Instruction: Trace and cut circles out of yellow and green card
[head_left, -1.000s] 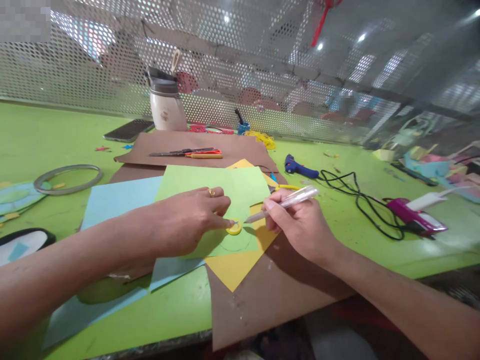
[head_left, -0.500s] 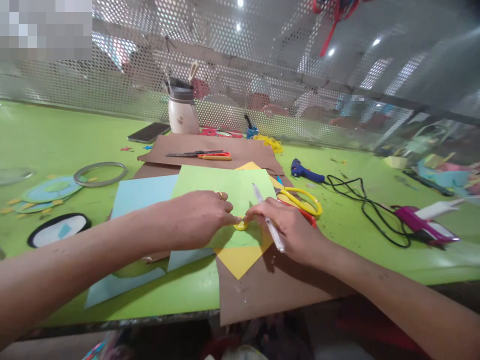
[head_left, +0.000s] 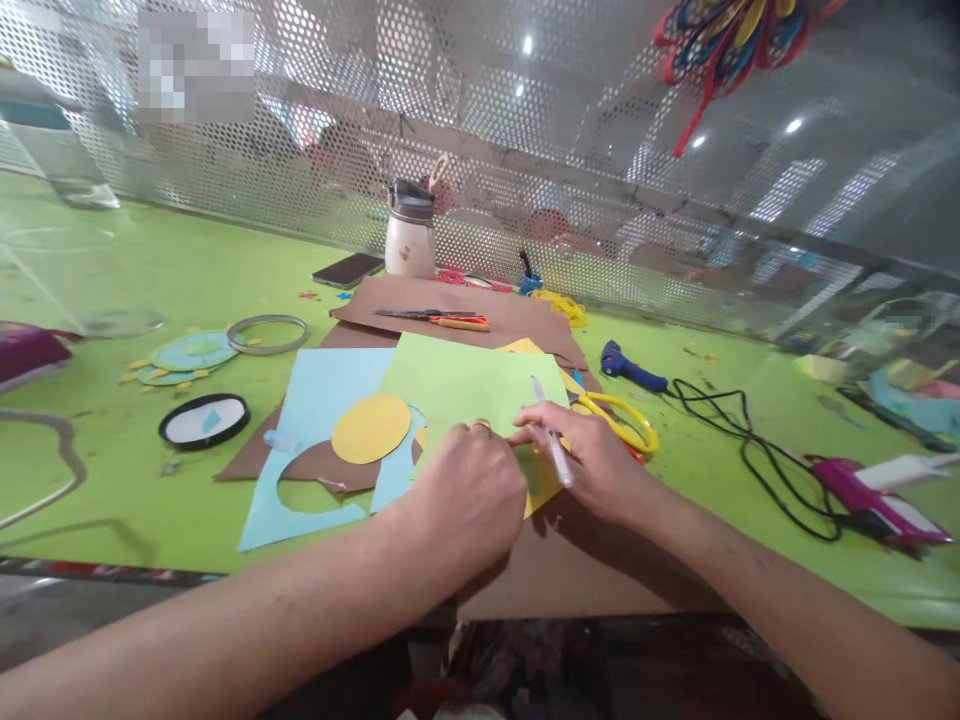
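Hands [head_left: 525,470] meet over green paper [head_left: 465,385], pen [head_left: 553,450] in right.

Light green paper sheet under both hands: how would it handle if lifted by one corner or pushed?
The light green paper sheet looks thin and lies flat, so it would probably droop if lifted by a corner. It rests on other smooth sheets such as the blue paper, so a push likely slides it. The left hand pressing on it probably stops that.
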